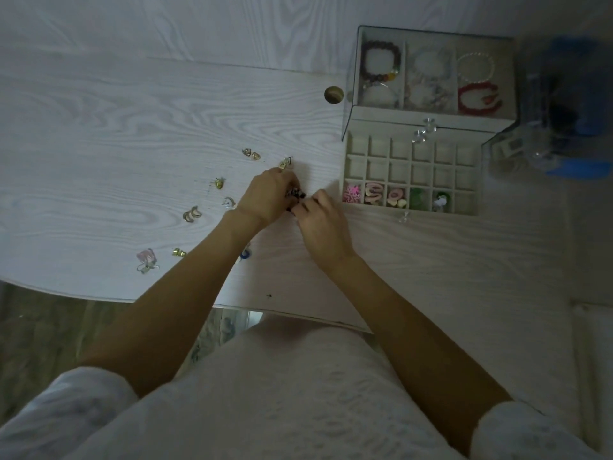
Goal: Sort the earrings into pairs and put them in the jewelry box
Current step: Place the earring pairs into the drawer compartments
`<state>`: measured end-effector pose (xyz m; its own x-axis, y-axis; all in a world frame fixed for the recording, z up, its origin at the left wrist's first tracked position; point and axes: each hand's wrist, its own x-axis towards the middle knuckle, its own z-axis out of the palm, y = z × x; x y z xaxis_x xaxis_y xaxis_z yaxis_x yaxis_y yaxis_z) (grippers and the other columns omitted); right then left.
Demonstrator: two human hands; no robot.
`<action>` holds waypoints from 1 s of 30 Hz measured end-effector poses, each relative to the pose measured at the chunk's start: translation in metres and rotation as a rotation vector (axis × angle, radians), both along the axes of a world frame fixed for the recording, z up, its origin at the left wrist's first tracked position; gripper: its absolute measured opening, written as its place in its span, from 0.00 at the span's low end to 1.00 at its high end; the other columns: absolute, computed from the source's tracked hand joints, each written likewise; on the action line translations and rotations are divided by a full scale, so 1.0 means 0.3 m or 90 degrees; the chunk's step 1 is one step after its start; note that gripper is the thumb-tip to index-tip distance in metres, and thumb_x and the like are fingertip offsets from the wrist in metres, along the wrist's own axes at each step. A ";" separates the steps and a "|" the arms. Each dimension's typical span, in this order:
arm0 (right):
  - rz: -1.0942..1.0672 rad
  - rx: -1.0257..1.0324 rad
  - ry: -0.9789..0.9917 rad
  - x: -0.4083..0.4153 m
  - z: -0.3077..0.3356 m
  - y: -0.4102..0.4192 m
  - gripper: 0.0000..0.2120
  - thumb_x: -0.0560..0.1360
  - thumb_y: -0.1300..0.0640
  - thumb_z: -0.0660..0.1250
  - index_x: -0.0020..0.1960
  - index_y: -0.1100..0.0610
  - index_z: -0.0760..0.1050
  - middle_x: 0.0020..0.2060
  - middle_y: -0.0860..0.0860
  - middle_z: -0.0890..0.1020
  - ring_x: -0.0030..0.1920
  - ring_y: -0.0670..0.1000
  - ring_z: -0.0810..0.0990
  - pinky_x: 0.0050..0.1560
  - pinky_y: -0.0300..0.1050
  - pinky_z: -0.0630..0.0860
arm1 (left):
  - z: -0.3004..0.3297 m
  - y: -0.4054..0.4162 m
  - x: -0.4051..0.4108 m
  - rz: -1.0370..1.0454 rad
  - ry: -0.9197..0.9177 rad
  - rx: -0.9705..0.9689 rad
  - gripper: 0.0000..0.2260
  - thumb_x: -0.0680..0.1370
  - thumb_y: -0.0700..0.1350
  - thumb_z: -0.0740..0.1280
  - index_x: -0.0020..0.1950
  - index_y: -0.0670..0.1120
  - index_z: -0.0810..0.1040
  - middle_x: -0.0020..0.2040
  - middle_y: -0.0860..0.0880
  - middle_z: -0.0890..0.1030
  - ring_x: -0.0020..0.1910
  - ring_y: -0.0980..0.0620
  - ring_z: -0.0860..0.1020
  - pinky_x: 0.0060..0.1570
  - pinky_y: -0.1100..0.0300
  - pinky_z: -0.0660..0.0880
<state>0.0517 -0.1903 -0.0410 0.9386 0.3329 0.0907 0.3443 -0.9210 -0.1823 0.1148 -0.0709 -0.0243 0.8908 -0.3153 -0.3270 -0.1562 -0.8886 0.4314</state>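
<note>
Resting on the white wood-grain tabletop (132, 127), the jewelry box (411, 167) is my landmark: its gridded drawer is pulled out toward the person, and five cells of the nearest row already hold coloured earrings, the other cells look free. Above the drawer, under glass, lie bead bracelets. Beyond the box on its far right stands a blurred blue and clear object that I cannot identify.

Left of the box, both hands meet just above the tabletop. The left hand (268, 197) and the right hand (318, 224) both have curled fingers, and between them they pinch a small dark earring (296, 195); which fingers carry it I cannot tell.

Further left of the box, loose earrings are scattered apart from each other: gold crescent earrings (191, 214), a gold pair (251, 153), a pink and clear pair (146, 258).

I judge these pieces very light, stiff, and smooth, so they slip easily and the thin hooks may bend. Better to pinch the body, not the hook.
</note>
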 end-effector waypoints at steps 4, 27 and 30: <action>0.004 -0.016 -0.030 -0.024 -0.006 -0.020 0.07 0.63 0.66 0.73 0.39 0.58 0.80 0.30 0.52 0.81 0.36 0.53 0.77 0.36 0.43 0.77 | -0.001 0.002 -0.013 -0.006 -0.016 -0.012 0.10 0.73 0.40 0.68 0.54 0.42 0.77 0.53 0.40 0.77 0.50 0.42 0.76 0.45 0.58 0.66; -0.141 0.347 0.128 -0.082 0.030 -0.119 0.05 0.77 0.64 0.60 0.49 0.62 0.75 0.35 0.56 0.80 0.33 0.53 0.77 0.34 0.48 0.75 | -0.031 -0.022 -0.097 -0.021 -0.108 -0.064 0.07 0.77 0.38 0.63 0.53 0.39 0.75 0.49 0.38 0.77 0.43 0.40 0.76 0.39 0.54 0.69; -0.149 0.414 0.119 -0.071 0.059 -0.129 0.03 0.76 0.65 0.62 0.47 0.61 0.75 0.35 0.54 0.80 0.33 0.50 0.76 0.35 0.47 0.74 | -0.030 -0.023 -0.111 0.010 -0.110 -0.121 0.05 0.78 0.38 0.61 0.52 0.40 0.73 0.47 0.42 0.80 0.44 0.42 0.77 0.42 0.49 0.74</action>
